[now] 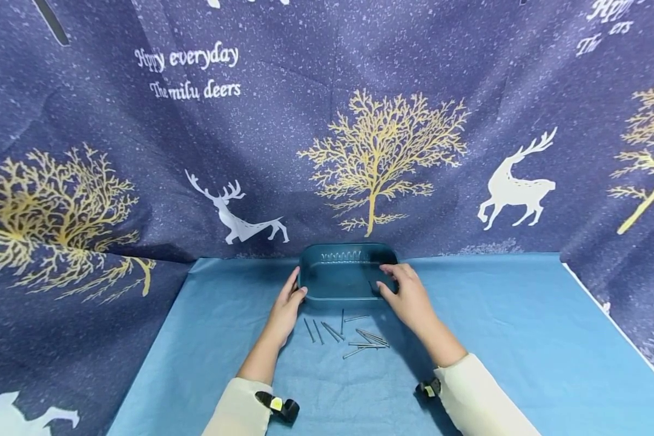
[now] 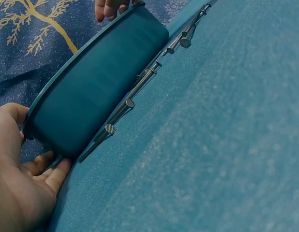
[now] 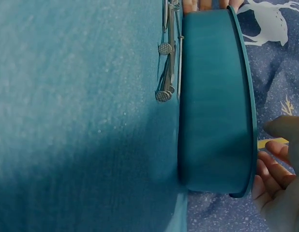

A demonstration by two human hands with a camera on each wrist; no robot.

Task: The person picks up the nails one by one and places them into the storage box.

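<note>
A teal rectangular tray [image 1: 340, 280] with rounded corners stands at the back of the blue-covered table. At its left end my left hand [image 1: 286, 309] grips the side, thumb by the rim and fingers low against the wall, as the left wrist view shows. My right hand [image 1: 412, 301] hovers over the tray's right end, thumb and fingers apart and loosely bent. I see nothing between them, though a small dark patch lies by the thumb tip. In front of the tray lie several metal nails [image 1: 372, 346] with flat, textured heads [image 3: 163, 96].
Blue cloth [image 1: 501, 339] covers the table. Directly behind the tray hangs a dark blue curtain [image 1: 283, 151] printed with deer and golden trees. Black straps with small devices [image 1: 286, 410] sit on both pale sleeves [image 1: 242, 406].
</note>
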